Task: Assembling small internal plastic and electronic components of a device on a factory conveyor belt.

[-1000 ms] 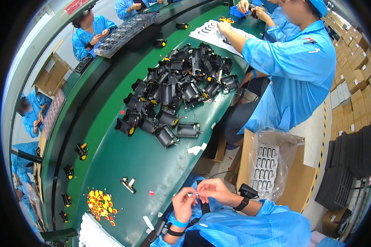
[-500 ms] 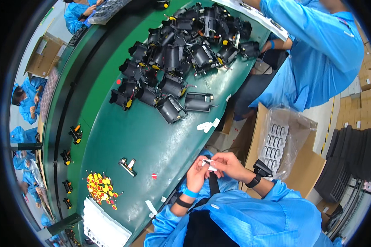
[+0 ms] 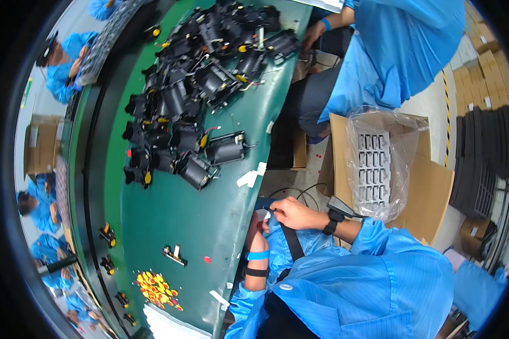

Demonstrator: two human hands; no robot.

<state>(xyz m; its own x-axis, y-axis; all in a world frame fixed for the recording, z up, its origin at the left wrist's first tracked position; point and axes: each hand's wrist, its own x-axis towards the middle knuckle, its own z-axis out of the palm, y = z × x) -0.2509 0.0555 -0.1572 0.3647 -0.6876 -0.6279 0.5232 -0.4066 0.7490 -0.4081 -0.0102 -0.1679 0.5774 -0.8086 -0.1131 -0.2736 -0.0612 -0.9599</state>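
Note:
My left hand (image 3: pixel 258 227) is low beside the table's near edge, with its fingers curled around a small white piece (image 3: pixel 263 214) whose exact kind I cannot make out. Close by on the right, my right hand (image 3: pixel 296 213) is closed in a pinch at a small dark bit by that piece; what the fingertips grip is mostly hidden. A black strap (image 3: pixel 292 242) hangs below both hands over my blue smock. On the green table (image 3: pixel 169 220), left of my hands, lie a small part with a metal cylinder (image 3: pixel 174 255) and a pile of yellow and red discs (image 3: pixel 155 289).
Many black plastic housings with wires (image 3: pixel 178 101) are heaped at the far end of the table. To the right stands an open carton (image 3: pixel 435 183) with a bagged tray of parts (image 3: pixel 374 166). A co-worker in blue (image 3: pixel 373 68) sits at the far right. A conveyor (image 3: pixel 90 186) runs along the left.
The view has shifted, so the table and its parts appear further left. Both hands have dropped lower past the table edge, and my left hand is now more hidden.

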